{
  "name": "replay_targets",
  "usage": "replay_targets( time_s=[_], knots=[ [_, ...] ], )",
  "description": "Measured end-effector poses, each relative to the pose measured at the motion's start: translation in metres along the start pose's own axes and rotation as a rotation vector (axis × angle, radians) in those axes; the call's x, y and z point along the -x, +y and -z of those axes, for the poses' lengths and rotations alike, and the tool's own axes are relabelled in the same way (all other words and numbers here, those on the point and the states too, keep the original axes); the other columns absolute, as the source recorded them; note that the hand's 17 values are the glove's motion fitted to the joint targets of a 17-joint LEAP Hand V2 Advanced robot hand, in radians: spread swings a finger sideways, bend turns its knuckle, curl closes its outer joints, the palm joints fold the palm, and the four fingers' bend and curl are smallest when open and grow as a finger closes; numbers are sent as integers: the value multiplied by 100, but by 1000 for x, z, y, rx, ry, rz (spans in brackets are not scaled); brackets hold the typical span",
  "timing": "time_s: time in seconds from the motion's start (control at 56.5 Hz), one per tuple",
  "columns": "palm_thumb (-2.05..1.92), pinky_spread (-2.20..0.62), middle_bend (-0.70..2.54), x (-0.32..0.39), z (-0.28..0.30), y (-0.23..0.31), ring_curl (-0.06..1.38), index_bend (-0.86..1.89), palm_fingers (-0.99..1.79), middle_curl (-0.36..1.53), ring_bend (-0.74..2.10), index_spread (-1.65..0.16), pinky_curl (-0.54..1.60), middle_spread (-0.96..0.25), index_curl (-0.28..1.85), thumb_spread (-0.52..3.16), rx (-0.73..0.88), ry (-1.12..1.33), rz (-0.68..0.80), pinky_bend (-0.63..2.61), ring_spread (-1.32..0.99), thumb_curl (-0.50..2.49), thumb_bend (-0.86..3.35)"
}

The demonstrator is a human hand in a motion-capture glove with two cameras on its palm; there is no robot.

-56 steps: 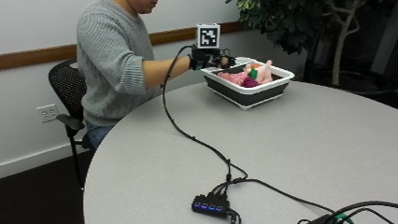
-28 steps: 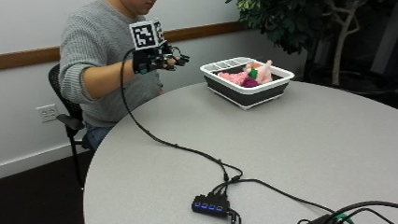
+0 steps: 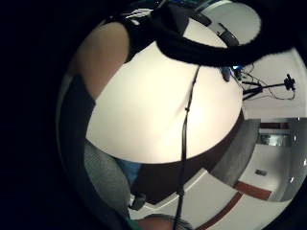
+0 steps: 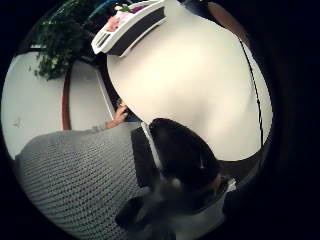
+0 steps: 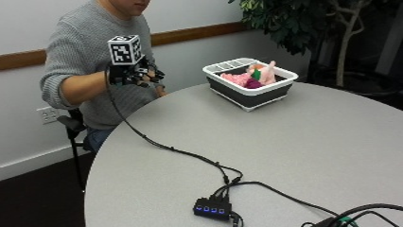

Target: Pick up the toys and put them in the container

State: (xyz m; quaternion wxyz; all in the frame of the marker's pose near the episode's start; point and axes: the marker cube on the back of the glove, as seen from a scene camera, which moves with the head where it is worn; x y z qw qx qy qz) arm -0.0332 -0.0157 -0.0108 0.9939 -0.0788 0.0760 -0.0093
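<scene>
The gloved right hand (image 5: 133, 74) hovers raised near the person's chest, off the table's edge, fingers loosely curled, holding nothing. The container (image 5: 250, 86) lies toward its three o'clock, well apart, with the toys (image 5: 252, 77) in it. No toy shows on the table (image 5: 264, 156).

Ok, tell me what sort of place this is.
Probably an office or meeting room: a round grey table, a wooden wall rail, a wall outlet and a potted plant in the corner.
</scene>
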Motion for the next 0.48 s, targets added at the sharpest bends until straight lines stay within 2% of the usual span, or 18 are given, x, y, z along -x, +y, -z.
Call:
replay_targets(
  time_s=[0.478],
  knots=[
    [-9,6,16,-8,-10,-3,29,19,-6,29,18,-38,34,-14,42,132,-15,-12,9,72,-6,13,-5]
  ],
)
